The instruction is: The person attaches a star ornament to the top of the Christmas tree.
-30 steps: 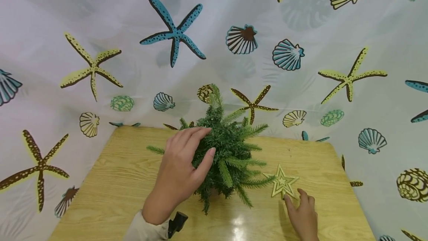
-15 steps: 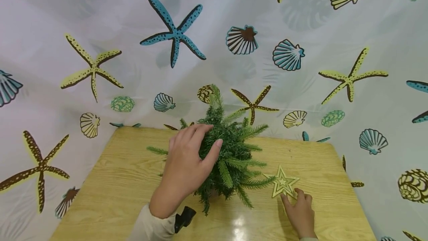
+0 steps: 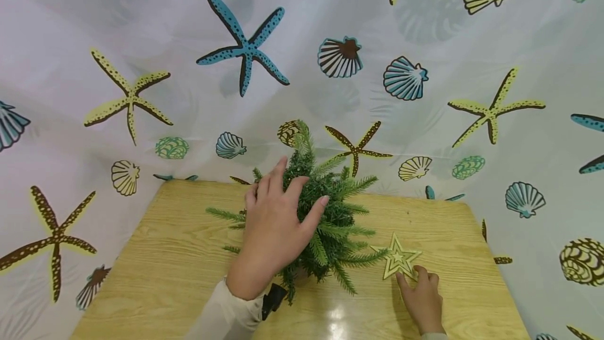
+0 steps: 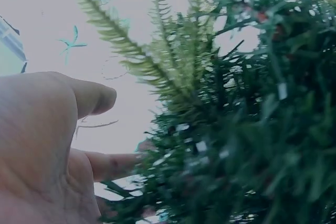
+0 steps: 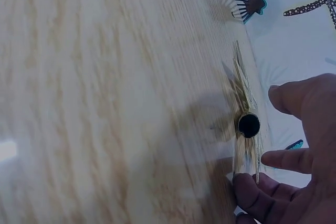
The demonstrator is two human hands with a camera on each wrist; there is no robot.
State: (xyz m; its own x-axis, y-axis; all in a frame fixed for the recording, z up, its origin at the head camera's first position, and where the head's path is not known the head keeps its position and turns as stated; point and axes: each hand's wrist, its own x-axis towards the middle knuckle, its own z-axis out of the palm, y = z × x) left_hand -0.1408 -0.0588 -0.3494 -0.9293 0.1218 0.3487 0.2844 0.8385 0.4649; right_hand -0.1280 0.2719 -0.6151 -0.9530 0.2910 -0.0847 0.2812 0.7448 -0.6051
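A small artificial Christmas tree (image 3: 332,214) stands on the wooden table. My left hand (image 3: 278,224) is over its left side, fingers spread and thumb apart; in the left wrist view the fingertips of this hand (image 4: 37,145) reach in among the green needles (image 4: 252,140). To the tree's right lies a gold star ornament (image 3: 398,258) with nested outlines. My right hand (image 3: 423,298) is at its lower points, thumb and fingers parted. Seen edge-on in the right wrist view, the star (image 5: 242,87) has a dark round end (image 5: 249,125) on its stem, with fingertips beside its edge.
The light wooden table (image 3: 179,256) runs back to a white cloth (image 3: 302,93) printed with starfish and shells, which also hangs at both sides. A black wrist-worn device (image 3: 273,300) sits at my left cuff. Longer green sprigs (image 3: 363,257) stick out from the tree toward the star.
My left hand has moved right and up over the tree, its fingers spreading wider. My right hand has shifted slightly left and up against the star, which stays in place.
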